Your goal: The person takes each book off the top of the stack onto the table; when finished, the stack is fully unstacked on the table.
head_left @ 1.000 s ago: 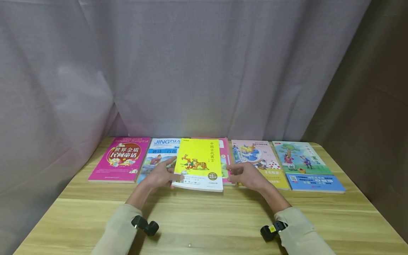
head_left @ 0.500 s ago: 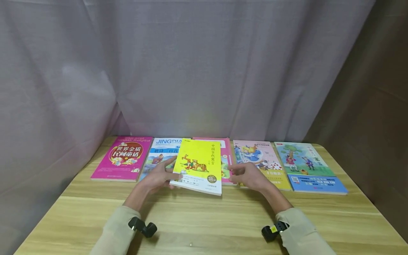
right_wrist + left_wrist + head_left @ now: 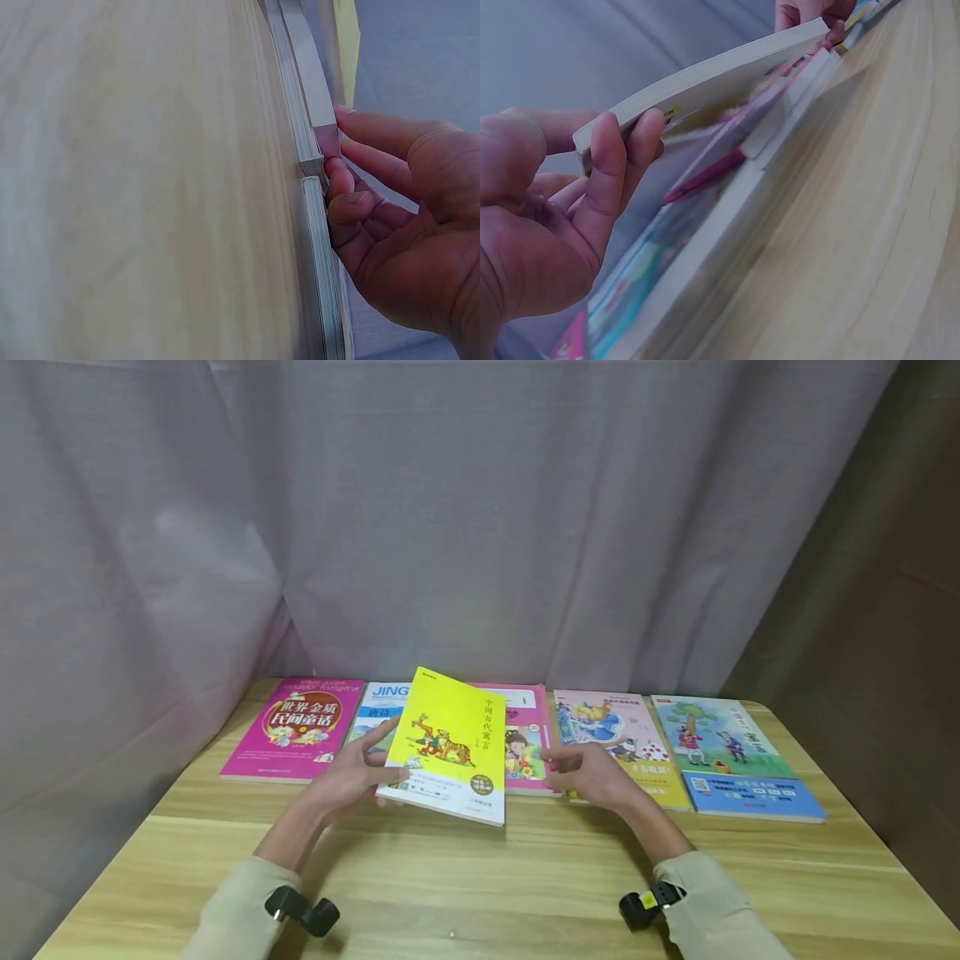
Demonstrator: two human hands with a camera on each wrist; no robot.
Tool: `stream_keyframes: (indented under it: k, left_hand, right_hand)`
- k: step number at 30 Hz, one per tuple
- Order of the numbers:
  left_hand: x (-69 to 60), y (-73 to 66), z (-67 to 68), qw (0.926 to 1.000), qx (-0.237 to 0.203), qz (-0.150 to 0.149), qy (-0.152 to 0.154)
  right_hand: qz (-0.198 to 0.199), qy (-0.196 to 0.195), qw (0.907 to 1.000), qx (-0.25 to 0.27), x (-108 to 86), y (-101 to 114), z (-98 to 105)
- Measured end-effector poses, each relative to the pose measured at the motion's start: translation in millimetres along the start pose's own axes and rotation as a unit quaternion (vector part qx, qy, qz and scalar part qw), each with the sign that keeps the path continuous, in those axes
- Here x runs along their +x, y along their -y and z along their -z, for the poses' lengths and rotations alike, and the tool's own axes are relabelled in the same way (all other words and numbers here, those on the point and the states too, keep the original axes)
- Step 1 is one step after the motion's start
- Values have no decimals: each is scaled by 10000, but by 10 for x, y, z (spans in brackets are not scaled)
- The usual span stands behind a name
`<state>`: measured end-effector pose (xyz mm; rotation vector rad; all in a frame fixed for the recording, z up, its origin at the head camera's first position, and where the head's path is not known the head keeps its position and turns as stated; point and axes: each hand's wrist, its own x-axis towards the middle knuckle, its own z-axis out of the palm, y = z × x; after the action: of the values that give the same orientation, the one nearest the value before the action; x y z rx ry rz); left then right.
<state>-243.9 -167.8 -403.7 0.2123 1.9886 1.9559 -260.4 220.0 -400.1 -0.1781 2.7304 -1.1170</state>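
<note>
A yellow children's book (image 3: pixel 452 739) is held at its lower left edge by my left hand (image 3: pixel 358 777). In the left wrist view, my left hand's fingers (image 3: pixel 607 150) curl underneath the yellow book (image 3: pixel 705 75), which is raised and tilted. My right hand (image 3: pixel 596 775) lies at the right edge of a pink book (image 3: pixel 528 743), its fingers bent. The right wrist view puts those fingers (image 3: pixel 345 214) at the pink book's near corner (image 3: pixel 311 163); whether they grip it or only touch it is unclear. The yellow book hides the pink book's left part.
A magenta book (image 3: pixel 296 731) and a partly covered blue book (image 3: pixel 388 692) lie at left. On the right are a pink-and-yellow book (image 3: pixel 615 731) and a green-and-blue book (image 3: pixel 731 756). All rest on the wooden table (image 3: pixel 480 893), before a grey curtain (image 3: pixel 480 527).
My left hand has moved the yellow book left and turned it clockwise, uncovering more of the pink book and covering more of the blue one. My right hand has hardly moved.
</note>
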Motion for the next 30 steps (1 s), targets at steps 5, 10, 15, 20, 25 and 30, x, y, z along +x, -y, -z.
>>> stream_keyframes:
  k: [5,10,15,20,25,30]
  left_hand:
    - [-270,-107,200,9998,37,-192,34]
    - [-611,-169,455,9994,65,-340,23]
    - [-975,-122,742,9989,217,-415,-32]
    - [-1320,46,1046,9988,237,-429,3]
    - [-1635,218,1303,9990,177,-386,98]
    - [-1891,359,1541,9999,131,-34,94]
  right_hand:
    - [118,6,9999,47,-1,-23,10]
    - [112,-3,9999,45,-9,-24,18]
    - [122,-14,9999,77,-16,-15,17]
    - [206,22,9998,76,-22,-8,11]
    - [156,-22,9999,24,-14,-16,24]
    - [105,7,9999,8,-24,-12,25]
